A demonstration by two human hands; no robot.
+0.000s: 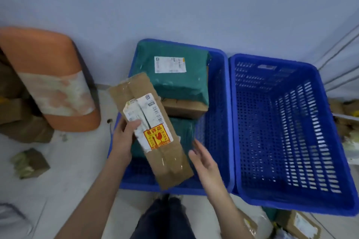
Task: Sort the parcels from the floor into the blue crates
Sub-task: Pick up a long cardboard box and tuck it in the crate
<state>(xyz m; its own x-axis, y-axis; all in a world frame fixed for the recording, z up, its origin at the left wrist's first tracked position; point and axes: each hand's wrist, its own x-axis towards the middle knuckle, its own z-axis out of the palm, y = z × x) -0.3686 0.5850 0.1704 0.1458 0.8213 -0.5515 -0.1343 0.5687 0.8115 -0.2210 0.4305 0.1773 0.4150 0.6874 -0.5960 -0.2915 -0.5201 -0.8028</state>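
Dark trousers [165, 219] | pale floor [64, 163] | blue-grey wall [174, 2]

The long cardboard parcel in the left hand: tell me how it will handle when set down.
The long cardboard parcel looks stiff, keeping its shape held by the left hand alone. Its glossy tape may be slippery. The red-and-yellow sticker showing a cracked glass suggests fragile contents, so lower it gently.
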